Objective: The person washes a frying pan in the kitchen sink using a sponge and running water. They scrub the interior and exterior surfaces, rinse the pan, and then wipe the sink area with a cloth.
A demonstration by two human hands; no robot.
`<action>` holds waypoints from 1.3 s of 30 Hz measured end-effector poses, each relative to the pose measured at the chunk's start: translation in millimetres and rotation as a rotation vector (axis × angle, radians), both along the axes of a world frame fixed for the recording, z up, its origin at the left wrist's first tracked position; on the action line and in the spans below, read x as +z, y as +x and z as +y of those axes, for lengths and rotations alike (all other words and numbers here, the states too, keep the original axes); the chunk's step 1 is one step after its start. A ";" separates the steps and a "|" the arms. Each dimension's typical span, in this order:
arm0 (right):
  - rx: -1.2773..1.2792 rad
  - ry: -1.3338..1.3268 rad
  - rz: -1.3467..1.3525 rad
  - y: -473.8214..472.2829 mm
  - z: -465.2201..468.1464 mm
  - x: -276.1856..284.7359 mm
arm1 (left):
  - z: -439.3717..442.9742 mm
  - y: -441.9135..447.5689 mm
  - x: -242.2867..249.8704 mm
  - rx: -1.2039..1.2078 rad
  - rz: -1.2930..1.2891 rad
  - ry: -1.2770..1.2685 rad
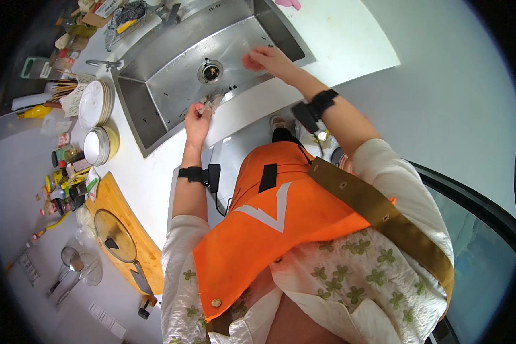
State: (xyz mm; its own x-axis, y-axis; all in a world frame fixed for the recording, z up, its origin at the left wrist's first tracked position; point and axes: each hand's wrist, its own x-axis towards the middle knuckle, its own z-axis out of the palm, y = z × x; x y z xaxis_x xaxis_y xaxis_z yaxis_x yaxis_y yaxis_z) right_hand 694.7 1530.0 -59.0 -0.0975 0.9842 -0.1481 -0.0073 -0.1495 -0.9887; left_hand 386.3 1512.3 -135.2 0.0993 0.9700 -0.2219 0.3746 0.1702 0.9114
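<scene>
Over the near rim of the stainless steel sink [176, 81], my left hand [198, 124] grips a crumpled greyish cloth [213, 103]. My right hand [266, 62] is raised above the basin's right half, somewhat blurred; I see nothing in it, and its fingers look partly curled. Between the hands lies the round drain [210, 71], with a dark strainer holding small pale scraps. Dark bits of debris are scattered on the sink floor, several of them close to the cloth.
Left of the sink stand stacked white plates [93, 105], stacked bowls [98, 146] and a faucet [105, 63]. A wooden cutting board [124, 228] carries a glass lid [115, 236] and a cleaver [141, 279]. Bottles and jars line the wall. A pink cloth [289, 4] lies beyond the sink.
</scene>
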 end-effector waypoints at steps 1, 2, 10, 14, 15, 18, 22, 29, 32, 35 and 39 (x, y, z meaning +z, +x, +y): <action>0.114 -0.066 -0.020 19.1 -11.6 5.4 | 0.7 -1.1 -0.4 -0.010 0.002 -0.011; 0.325 -0.214 -0.091 34.6 -24.6 7.8 | 1.1 -1.9 -1.0 -0.011 0.006 -0.031; -0.023 0.031 -0.517 38.8 35.5 -21.4 | -1.6 2.2 15.7 0.017 -0.072 -0.103; 0.294 0.158 -0.556 -3.8 52.4 -9.0 | 18.6 19.7 51.8 0.039 -0.209 -0.253; 0.410 0.111 -0.451 -14.0 47.4 -2.9 | 26.8 29.5 60.6 0.006 -0.223 -0.210; 0.386 -0.012 -0.256 -24.5 44.1 13.1 | 47.3 58.2 83.3 0.013 -0.233 -0.129; 0.249 0.198 -0.584 31.0 72.8 11.1 | 55.3 84.7 90.7 0.039 -0.215 -0.142; -0.327 0.513 -0.969 167.5 116.5 -1.0 | 56.9 109.0 80.6 0.054 -0.155 -0.297; -0.297 0.652 -0.913 181.0 149.5 -1.0 | 68.9 126.1 81.0 0.013 -0.147 -0.310; -0.025 0.323 -1.171 188.2 176.5 -3.9 | 79.9 143.9 79.9 -0.032 -0.141 -0.307; -0.137 0.228 -1.159 219.3 177.7 11.5 | 83.9 153.5 79.4 -0.017 -0.160 -0.316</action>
State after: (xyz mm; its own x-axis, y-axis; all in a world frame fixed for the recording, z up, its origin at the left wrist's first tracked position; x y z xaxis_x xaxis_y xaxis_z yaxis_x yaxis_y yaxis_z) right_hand 914.0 1707.7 -47.6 0.0870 0.9910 0.1014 0.9066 -0.0366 -0.4203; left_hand 539.7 1596.2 -55.8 0.1730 0.8536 -0.4913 0.2368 0.4482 0.8620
